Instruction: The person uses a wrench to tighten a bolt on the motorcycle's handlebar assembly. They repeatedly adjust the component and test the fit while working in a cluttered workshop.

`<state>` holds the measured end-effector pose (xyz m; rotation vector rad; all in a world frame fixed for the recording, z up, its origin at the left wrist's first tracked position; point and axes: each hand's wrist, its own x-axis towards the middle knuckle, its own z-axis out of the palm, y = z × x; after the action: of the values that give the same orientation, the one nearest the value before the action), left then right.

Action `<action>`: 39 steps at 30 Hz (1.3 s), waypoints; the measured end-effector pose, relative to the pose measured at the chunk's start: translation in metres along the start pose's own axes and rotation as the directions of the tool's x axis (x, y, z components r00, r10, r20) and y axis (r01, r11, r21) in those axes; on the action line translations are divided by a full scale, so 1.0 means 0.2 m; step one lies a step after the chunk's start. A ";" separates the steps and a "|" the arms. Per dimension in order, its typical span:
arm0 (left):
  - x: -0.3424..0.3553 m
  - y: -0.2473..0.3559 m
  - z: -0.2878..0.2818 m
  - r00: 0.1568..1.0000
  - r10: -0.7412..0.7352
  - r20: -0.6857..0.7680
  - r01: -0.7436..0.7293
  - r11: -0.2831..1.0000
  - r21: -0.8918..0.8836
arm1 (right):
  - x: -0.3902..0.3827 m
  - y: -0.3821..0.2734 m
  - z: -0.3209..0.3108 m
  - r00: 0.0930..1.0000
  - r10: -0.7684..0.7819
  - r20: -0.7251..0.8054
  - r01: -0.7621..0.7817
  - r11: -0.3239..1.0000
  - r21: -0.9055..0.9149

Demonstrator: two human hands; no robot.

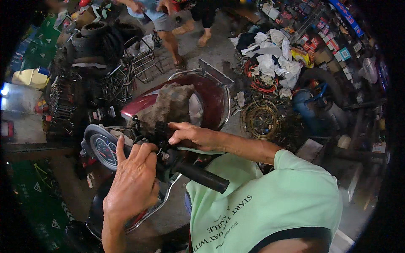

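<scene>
The handlebar of a motorcycle is in front of me, with a black rubber grip (202, 176) pointing to the lower right. My left hand (135, 175) bends over the handlebar controls, its index finger stretched toward the instrument cluster (103, 147) and the other fingers curled. What those fingers press on is hidden. From the other side, my right hand (195, 135) has thumb and index finger closing around black parts (161, 131) beside the bar; I cannot make out what is pinched. A brown rag (168, 103) lies over the dark red seat area (211, 99) just beyond.
Stacked tyres (93, 40) and a metal rack (145, 63) stand far left, near a row of hand tools (63, 101). Coiled wire (262, 119), white rags (270, 57) and a blue machine (310, 107) lie right. A person's legs (168, 38) show at the back.
</scene>
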<state>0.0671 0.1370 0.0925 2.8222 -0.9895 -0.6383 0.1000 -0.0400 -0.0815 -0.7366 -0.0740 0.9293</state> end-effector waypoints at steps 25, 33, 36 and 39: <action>0.08 -0.07 -0.09 0.998 0.058 0.000 -0.057 0.981 -0.185 | 0.01 0.01 -0.05 0.999 0.054 0.002 -0.054 0.999 -0.005; 0.14 -0.08 -0.04 0.985 -0.170 0.022 0.170 0.946 -0.276 | -0.01 -0.02 0.02 0.998 0.065 -0.020 -0.065 0.998 -0.002; 0.17 -0.09 -0.04 0.975 -0.222 0.032 0.220 0.923 -0.315 | -0.01 0.00 0.00 0.997 0.081 -0.018 -0.081 0.997 0.005; 0.21 -0.08 -0.04 0.961 -0.273 0.045 0.274 0.916 -0.292 | 0.00 0.01 -0.02 0.997 0.076 0.025 -0.076 0.997 0.005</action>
<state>0.1090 0.1231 0.0811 2.7051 -0.4501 -0.7474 0.1000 -0.0408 -0.0851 -0.7262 -0.0655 1.0110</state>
